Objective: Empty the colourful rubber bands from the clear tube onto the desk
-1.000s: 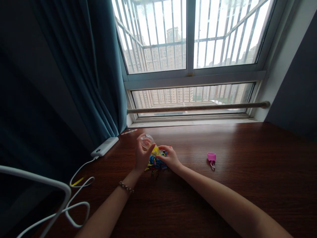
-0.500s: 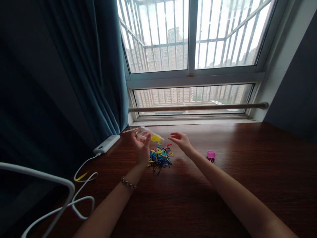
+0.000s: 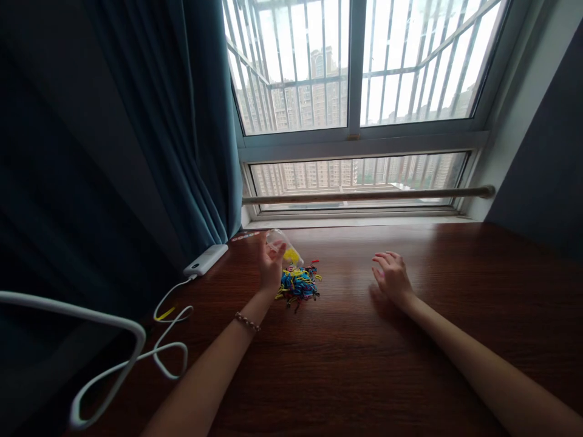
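My left hand [image 3: 271, 267] is closed around a clear plastic bottle [image 3: 277, 240] with small yellow pieces inside its lower right end. The bottle tilts down to the right, beside and just above a heap of small coloured loops [image 3: 298, 284], mostly blue and yellow. What exactly the loops are is too small to tell. Off to the right, my right hand [image 3: 392, 279] hovers low over the table with its fingers apart and slightly bent. It covers the spot where a pink cap stood, and the cap itself is hidden now.
The dark wooden table [image 3: 346, 364] reaches to the window sill. At the left, a white power bank [image 3: 206, 260] has a white cable [image 3: 170, 349] with a yellow tie [image 3: 166, 313] on it. A blue curtain [image 3: 200, 152] hangs behind. A rail [image 3: 364, 196] crosses the window.
My right hand has moved right, away from the bottle, to where the pink cap was seen. My left hand still holds the bottle, now tilted more steeply. The view has shifted slightly.
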Tool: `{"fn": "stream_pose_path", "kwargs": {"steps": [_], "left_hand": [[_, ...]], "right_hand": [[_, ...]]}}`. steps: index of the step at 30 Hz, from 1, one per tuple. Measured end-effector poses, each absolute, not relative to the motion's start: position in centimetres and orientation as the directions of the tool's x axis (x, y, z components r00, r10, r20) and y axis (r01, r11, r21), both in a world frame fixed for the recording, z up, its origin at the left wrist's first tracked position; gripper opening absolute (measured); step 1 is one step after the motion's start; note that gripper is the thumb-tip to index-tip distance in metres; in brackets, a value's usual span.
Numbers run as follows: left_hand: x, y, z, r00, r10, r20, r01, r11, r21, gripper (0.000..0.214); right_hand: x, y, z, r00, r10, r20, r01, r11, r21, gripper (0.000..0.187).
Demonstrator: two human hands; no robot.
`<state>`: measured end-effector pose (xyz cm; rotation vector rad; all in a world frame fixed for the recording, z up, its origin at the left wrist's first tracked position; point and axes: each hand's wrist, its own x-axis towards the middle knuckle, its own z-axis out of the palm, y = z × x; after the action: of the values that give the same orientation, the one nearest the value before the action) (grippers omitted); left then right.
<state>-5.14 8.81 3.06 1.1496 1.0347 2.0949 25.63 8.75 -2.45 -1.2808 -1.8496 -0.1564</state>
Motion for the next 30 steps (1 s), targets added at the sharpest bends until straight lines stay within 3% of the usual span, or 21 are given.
{"fn": "stream_pose_path", "kwargs": {"steps": [3,5,8,16,24,30], "left_hand": [[-5.6,9.4,2.6,-0.546,0.774,0.321,-0.263,-0.522,0.811,0.047],[-6.0,9.7,2.2,-0.577,0.779,0.244,-0.339,-0.501,0.796,0.042],[-6.4,10.0,1.8,-0.603,0.783,0.153,-0.408,-0.467,0.784,0.037],[-5.5,9.9,1.2,-0.614,0.761,0.208,-0.39,-0.522,0.759,0.037],[-5.2,9.3,1.5,-0.519,0.774,0.363,-0.297,-0.561,0.772,0.039],[-4.9,9.3,1.8,-0.557,0.768,0.314,-0.338,-0.556,0.759,0.041]], "right_hand": [[21.8,8.1,-1.6,-0.258,0.711,0.654,0.547,0.666,-0.507,0.019],[18.5,7.8,-1.0,-0.39,0.694,0.605,0.355,0.72,-0.596,0.028],[13.8,8.1,-0.3,-0.479,0.648,0.592,0.233,0.744,-0.626,0.048],[7.0,11.5,-0.2,-0.461,0.684,0.565,0.088,0.669,-0.738,0.059],[6.9,12.2,-1.1,-0.684,0.654,0.323,-0.172,0.286,-0.943,0.07],[8.3,10.8,0.1,-0.574,0.707,0.414,-0.225,0.35,-0.909,0.044]]}}
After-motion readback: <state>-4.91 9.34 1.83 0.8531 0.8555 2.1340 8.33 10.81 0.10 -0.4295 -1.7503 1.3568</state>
